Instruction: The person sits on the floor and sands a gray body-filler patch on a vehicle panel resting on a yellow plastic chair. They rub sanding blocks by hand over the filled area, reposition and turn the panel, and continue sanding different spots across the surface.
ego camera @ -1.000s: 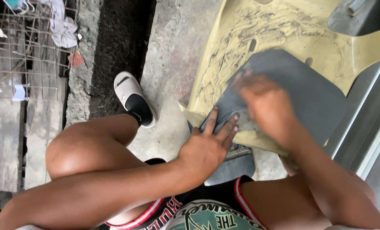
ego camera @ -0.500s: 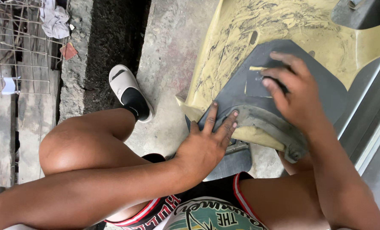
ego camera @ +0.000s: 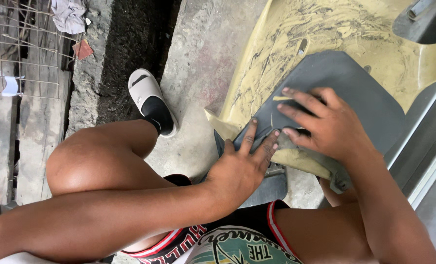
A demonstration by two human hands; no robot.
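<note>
Your left hand (ego camera: 240,168) lies open, fingers spread, on the near edge of the scuffed yellow plastic panel (ego camera: 325,44); your right hand (ego camera: 325,122), just beyond, presses a grey abrasive sheet (ego camera: 355,93) flat against it.

Bare grey panel (ego camera: 369,105) open above the right hand (ego camera: 333,124), left hand (ego camera: 240,168) blocking lower edge, metal frame (ego camera: 423,151) seemingly close rightward

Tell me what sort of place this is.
Probably an outdoor or open-front body-repair spot: a yellowish moulded panel smeared with filler or sanding marks, bare concrete floor, and a rough gutter beside wire mesh.
</note>
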